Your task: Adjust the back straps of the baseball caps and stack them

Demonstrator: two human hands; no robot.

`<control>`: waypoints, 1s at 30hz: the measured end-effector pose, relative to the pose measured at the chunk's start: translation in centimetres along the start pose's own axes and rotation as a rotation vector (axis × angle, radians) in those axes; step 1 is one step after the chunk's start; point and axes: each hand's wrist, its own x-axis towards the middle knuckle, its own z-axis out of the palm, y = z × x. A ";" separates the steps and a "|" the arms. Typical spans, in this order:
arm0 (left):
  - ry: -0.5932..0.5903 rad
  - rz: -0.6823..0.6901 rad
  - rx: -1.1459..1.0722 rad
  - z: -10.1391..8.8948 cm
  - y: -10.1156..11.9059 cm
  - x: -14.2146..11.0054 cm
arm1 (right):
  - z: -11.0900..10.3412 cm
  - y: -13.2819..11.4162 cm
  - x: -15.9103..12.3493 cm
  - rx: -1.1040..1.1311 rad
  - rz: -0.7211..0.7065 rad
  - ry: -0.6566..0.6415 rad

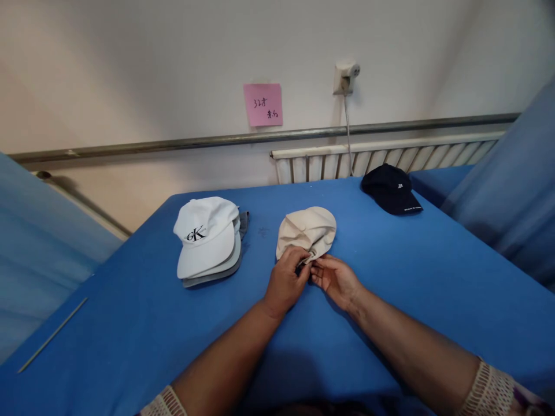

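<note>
A beige baseball cap (307, 226) lies in the middle of the blue-covered table, its crown creased and its near edge toward me. My left hand (287, 280) is closed on that near edge, with thumb and fingers pinching the fabric. From the other side my right hand (336, 281) grips the same edge with bent fingers, close to the left fingertips. What lies between the fingertips is partly hidden. To the left sits a stack of caps, topped by a white cap (207, 234) with black letters; grey brims show beneath it.
A black cap (390, 188) rests at the far right of the blue table cover (416, 300). A thin rod (52, 335) lies at the left edge. Behind the table are a radiator (329, 164), a metal rail (195, 143) and a plugged-in cord (348, 133). Blue curtains hang on both sides.
</note>
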 end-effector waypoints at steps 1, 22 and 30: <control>-0.003 -0.012 0.003 0.0 0.0 0.0 | 0.0 -0.1 0.0 0.016 0.006 -0.005; -0.003 -0.570 -0.459 0.7 -1.8 0.3 | 0.8 0.4 0.3 -0.474 -0.486 0.107; -0.118 -0.270 -0.102 -0.1 -1.2 0.5 | -0.6 -0.3 1.0 -0.787 -0.608 0.177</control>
